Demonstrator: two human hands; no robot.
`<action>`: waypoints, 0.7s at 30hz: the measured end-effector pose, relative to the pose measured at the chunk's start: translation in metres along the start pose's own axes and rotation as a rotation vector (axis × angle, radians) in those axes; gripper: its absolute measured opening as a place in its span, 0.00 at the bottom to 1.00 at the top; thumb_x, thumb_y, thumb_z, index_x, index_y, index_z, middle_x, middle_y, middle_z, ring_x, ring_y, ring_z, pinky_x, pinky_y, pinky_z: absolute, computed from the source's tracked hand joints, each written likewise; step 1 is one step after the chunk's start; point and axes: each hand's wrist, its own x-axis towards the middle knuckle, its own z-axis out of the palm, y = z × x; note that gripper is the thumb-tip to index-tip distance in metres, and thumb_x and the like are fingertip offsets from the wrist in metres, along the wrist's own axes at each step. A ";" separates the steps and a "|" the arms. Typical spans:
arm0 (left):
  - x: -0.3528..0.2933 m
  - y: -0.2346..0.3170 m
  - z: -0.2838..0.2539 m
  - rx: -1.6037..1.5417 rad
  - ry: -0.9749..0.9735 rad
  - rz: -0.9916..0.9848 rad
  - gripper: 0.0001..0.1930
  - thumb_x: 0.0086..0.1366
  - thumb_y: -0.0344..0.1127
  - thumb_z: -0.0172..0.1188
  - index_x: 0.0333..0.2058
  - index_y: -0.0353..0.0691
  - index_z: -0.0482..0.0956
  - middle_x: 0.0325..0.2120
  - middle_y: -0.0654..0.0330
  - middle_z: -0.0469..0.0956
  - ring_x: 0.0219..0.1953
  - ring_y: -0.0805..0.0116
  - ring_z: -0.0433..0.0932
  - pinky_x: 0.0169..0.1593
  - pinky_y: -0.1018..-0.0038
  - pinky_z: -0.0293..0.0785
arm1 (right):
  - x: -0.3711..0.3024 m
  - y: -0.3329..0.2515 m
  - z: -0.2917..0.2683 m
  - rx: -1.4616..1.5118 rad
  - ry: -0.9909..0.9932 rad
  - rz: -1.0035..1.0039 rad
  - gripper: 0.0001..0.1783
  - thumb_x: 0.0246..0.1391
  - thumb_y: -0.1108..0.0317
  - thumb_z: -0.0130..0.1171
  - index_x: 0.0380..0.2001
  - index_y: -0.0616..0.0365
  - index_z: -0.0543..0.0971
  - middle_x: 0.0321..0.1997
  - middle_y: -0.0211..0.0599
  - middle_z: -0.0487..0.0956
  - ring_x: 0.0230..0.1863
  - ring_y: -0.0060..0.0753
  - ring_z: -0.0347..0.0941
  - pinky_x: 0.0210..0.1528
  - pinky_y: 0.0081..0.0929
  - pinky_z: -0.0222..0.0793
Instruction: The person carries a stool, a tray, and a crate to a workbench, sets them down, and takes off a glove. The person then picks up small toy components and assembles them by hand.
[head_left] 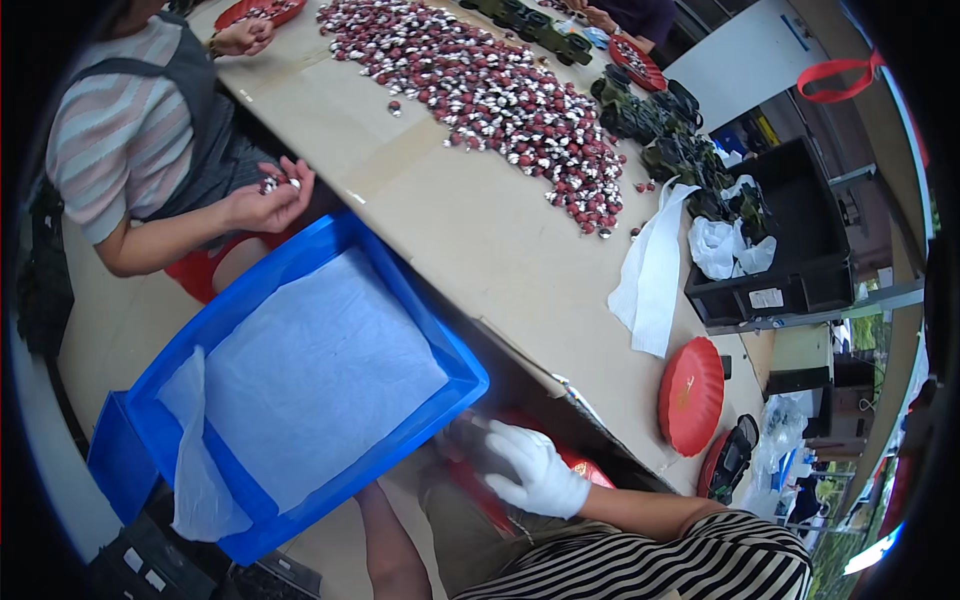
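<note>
Head view | blue tray [455, 372], lined with white sheet [320, 370], left of centre | left hand hidden under tray, grip can't be told | gloved right hand [540, 472] lower centre, fingers half-spread, apparently gripping nothing | red-and-white pieces [490, 90] piled top centre | fluted red dish [690, 395] right

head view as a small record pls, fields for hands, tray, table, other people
left hand: hidden by the blue tray; bare left forearm leads to it
right hand: white-gloved, near the tray's right corner; whether it holds anything is unclear
tray lining: thin white sheet, crumpled at its left end
table: heap of small red-and-white pieces, white strip, red scalloped dish
co-worker at left: one hand holds a few pieces
</note>
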 end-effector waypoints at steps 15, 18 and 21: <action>0.056 -0.028 0.009 -0.097 -0.061 0.192 0.29 0.72 0.53 0.39 0.61 0.37 0.64 0.64 0.50 0.62 0.65 0.51 0.60 0.69 0.54 0.53 | 0.019 0.115 -0.062 -0.331 0.267 0.188 0.38 0.45 0.74 0.63 0.61 0.63 0.62 0.60 0.59 0.67 0.58 0.59 0.66 0.59 0.47 0.62; 0.073 -0.055 0.023 -0.347 0.010 0.107 0.29 0.71 0.54 0.42 0.60 0.38 0.67 0.61 0.50 0.66 0.63 0.50 0.63 0.68 0.47 0.52 | 0.022 0.122 -0.084 -0.392 0.316 0.279 0.37 0.46 0.73 0.63 0.61 0.61 0.63 0.61 0.57 0.67 0.60 0.58 0.65 0.61 0.46 0.60; 0.057 -0.056 0.031 -0.043 0.103 -0.034 0.28 0.70 0.56 0.43 0.57 0.40 0.70 0.57 0.51 0.71 0.60 0.52 0.68 0.62 0.40 0.59 | 0.031 0.105 -0.110 -0.403 0.334 0.161 0.36 0.46 0.72 0.63 0.61 0.62 0.64 0.61 0.56 0.67 0.60 0.59 0.64 0.61 0.47 0.59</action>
